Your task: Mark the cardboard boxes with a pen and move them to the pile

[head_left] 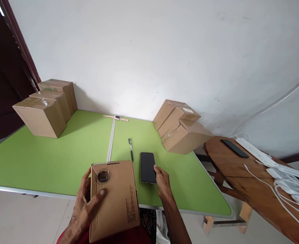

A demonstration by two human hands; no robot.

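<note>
My left hand (84, 205) grips a brown cardboard box (116, 203) by its left side, the thumb lying on the face turned to me. That box has a dark-rimmed round hole near its top left corner and small print at the lower right. To its right, my right hand (161, 178) has its fingers closed on the right edge of a black smartphone (147, 167), screen up; whether the phone is lifted off the green table (88, 152) I cannot tell. A pen (131, 149) lies just beyond, between box and phone.
Several cardboard boxes (44, 115) stand at the back left, with more boxes (183, 130) at the back right. A watch (117, 117) with a pink strap lies by the wall. At right, a wooden table (231, 169) bears a black slab (234, 148), a power strip (256, 152) and white cables.
</note>
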